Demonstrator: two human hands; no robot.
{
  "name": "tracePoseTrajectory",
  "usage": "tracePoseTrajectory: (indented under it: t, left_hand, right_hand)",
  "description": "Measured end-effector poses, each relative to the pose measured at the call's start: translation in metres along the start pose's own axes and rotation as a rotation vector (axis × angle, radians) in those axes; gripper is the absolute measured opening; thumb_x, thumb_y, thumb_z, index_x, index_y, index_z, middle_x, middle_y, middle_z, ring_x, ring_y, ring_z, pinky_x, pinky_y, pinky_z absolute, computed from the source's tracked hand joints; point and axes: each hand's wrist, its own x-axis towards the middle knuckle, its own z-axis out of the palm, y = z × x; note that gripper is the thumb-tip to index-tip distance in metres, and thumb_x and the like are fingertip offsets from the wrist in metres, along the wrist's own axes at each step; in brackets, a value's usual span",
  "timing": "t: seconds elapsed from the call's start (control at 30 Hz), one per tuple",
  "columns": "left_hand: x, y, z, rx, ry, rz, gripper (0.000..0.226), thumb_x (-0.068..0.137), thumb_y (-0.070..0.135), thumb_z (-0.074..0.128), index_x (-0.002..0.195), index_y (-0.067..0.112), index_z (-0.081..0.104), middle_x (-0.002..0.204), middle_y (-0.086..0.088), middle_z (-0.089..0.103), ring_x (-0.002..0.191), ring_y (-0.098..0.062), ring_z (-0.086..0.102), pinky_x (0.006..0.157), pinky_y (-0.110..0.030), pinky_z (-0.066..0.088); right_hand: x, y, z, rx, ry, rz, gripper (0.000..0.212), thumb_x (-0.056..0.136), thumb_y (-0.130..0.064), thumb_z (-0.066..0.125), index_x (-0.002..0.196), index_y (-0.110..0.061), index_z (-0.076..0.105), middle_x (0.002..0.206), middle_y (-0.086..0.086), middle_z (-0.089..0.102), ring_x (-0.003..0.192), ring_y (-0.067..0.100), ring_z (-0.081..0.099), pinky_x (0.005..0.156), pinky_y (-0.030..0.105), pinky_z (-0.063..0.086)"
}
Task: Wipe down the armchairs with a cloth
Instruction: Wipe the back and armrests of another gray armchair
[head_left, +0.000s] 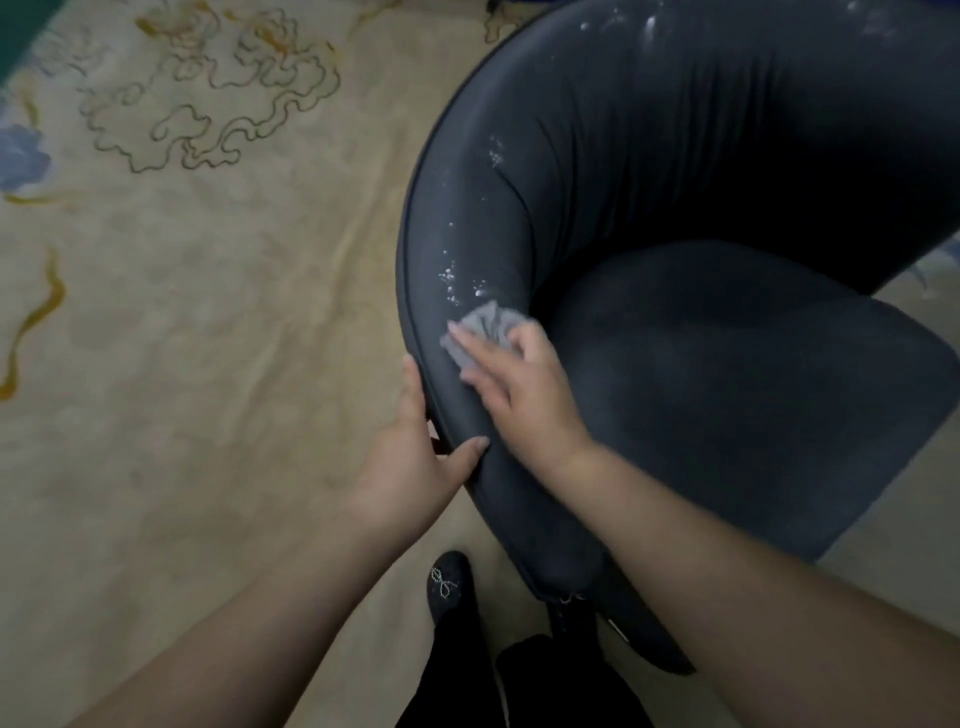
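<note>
Carpet (208, 322), pale with a scrolled pattern, filled the left of the view and lay bare all along the outer side of the dark grey armchair (727, 364), whose curved back and arm wrapped round the seat cushion. The left hand (415, 457) gripped the near rim of the arm, fingers on the outside and thumb over the top, steadying it. The right hand (519, 379) lay flat, fingers spread, pressing a bunched grey cloth (485, 325) against the inner face of the arm, just below a scatter of white specks (457, 280). More specks showed higher on the arm and near the top of the back. To wipe well, the cloth probably needed to be pushed up through the specks with even pressure, following the curve and the piped edge, then worked into the crease by the cushion. A dark shoe (449, 582) stood close to the chair's base.
</note>
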Motion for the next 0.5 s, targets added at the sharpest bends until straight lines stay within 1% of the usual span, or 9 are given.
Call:
tracePoseTrajectory:
  t: [0.07, 0.1, 0.13, 0.17, 0.23, 0.27, 0.33, 0.4, 0.5]
  left_hand:
    - [0.004, 0.001, 0.0, -0.003, 0.012, -0.049, 0.11, 0.078, 0.044, 0.072, 0.152, 0.032, -0.009, 0.105, 0.021, 0.05, 0.083, -0.005, 0.063, 0.072, -0.018, 0.052]
    - [0.006, 0.001, 0.0, 0.009, 0.029, -0.063, 0.111, 0.078, 0.048, 0.071, 0.151, 0.033, -0.01, 0.102, 0.024, 0.048, 0.084, 0.002, 0.06, 0.067, -0.008, 0.046]
    - [0.01, 0.003, -0.001, 0.006, 0.046, -0.074, 0.111, 0.077, 0.051, 0.071, 0.151, 0.034, -0.01, 0.108, 0.023, 0.05, 0.089, 0.003, 0.059, 0.067, -0.005, 0.041]
    - [0.015, 0.005, -0.002, -0.015, 0.057, -0.08, 0.111, 0.076, 0.052, 0.071, 0.151, 0.035, -0.009, 0.123, 0.019, 0.052, 0.101, 0.002, 0.056, 0.073, -0.007, 0.039]
    - [0.023, 0.007, -0.006, -0.07, 0.05, -0.073, 0.114, 0.074, 0.048, 0.074, 0.151, 0.034, -0.009, 0.145, 0.013, 0.043, 0.113, 0.006, 0.044, 0.088, -0.016, 0.042]
    - [0.026, 0.008, -0.007, -0.094, 0.033, -0.069, 0.116, 0.073, 0.046, 0.076, 0.152, 0.034, -0.009, 0.148, 0.012, 0.039, 0.115, 0.007, 0.041, 0.094, -0.022, 0.045]
    - [0.029, 0.009, -0.01, -0.117, -0.003, -0.066, 0.121, 0.071, 0.041, 0.08, 0.152, 0.032, -0.01, 0.152, 0.011, 0.033, 0.122, 0.003, 0.04, 0.102, -0.031, 0.045]
    - [0.031, 0.011, -0.011, -0.095, -0.02, -0.064, 0.124, 0.07, 0.039, 0.081, 0.151, 0.031, -0.012, 0.152, 0.01, 0.032, 0.125, -0.001, 0.041, 0.102, -0.029, 0.043]
    - [0.032, 0.012, -0.012, -0.075, -0.017, -0.071, 0.124, 0.07, 0.04, 0.081, 0.151, 0.029, -0.012, 0.152, 0.008, 0.034, 0.123, -0.007, 0.047, 0.1, -0.03, 0.046]
  right_hand:
    - [0.037, 0.004, 0.002, -0.014, -0.021, -0.001, 0.043, 0.084, -0.012, 0.068, 0.125, -0.024, 0.062, 0.096, 0.004, 0.037, 0.092, 0.026, 0.049, 0.092, 0.036, 0.045]
    - [0.053, 0.007, 0.003, -0.002, -0.036, 0.019, 0.042, 0.085, -0.012, 0.068, 0.125, -0.025, 0.062, 0.096, 0.004, 0.037, 0.094, 0.029, 0.049, 0.094, 0.037, 0.045]
    - [0.063, 0.01, 0.003, 0.012, -0.047, 0.032, 0.042, 0.085, -0.012, 0.067, 0.125, -0.025, 0.062, 0.097, 0.005, 0.036, 0.095, 0.03, 0.049, 0.096, 0.037, 0.044]
    - [0.067, 0.014, 0.002, 0.016, -0.051, 0.033, 0.043, 0.086, -0.012, 0.066, 0.126, -0.025, 0.061, 0.097, 0.007, 0.037, 0.095, 0.03, 0.049, 0.097, 0.034, 0.043]
    - [0.054, 0.02, -0.003, 0.008, -0.06, 0.013, 0.045, 0.086, -0.01, 0.065, 0.128, -0.025, 0.059, 0.099, 0.008, 0.038, 0.098, 0.027, 0.049, 0.099, 0.027, 0.041]
    - [0.041, 0.021, -0.007, 0.012, -0.072, 0.002, 0.047, 0.086, -0.008, 0.065, 0.129, -0.026, 0.058, 0.1, 0.009, 0.039, 0.098, 0.027, 0.049, 0.098, 0.026, 0.041]
    - [0.012, 0.024, -0.013, 0.043, -0.101, -0.018, 0.049, 0.086, -0.007, 0.064, 0.13, -0.026, 0.055, 0.101, 0.012, 0.043, 0.098, 0.028, 0.05, 0.097, 0.033, 0.044]
    - [0.001, 0.024, -0.015, 0.048, -0.11, -0.05, 0.048, 0.085, -0.006, 0.064, 0.128, -0.026, 0.055, 0.101, 0.014, 0.045, 0.098, 0.03, 0.051, 0.096, 0.036, 0.046]
    - [0.034, 0.021, -0.011, -0.036, -0.116, -0.144, 0.043, 0.083, -0.002, 0.068, 0.121, -0.021, 0.064, 0.095, 0.014, 0.045, 0.093, 0.027, 0.05, 0.094, 0.017, 0.04]
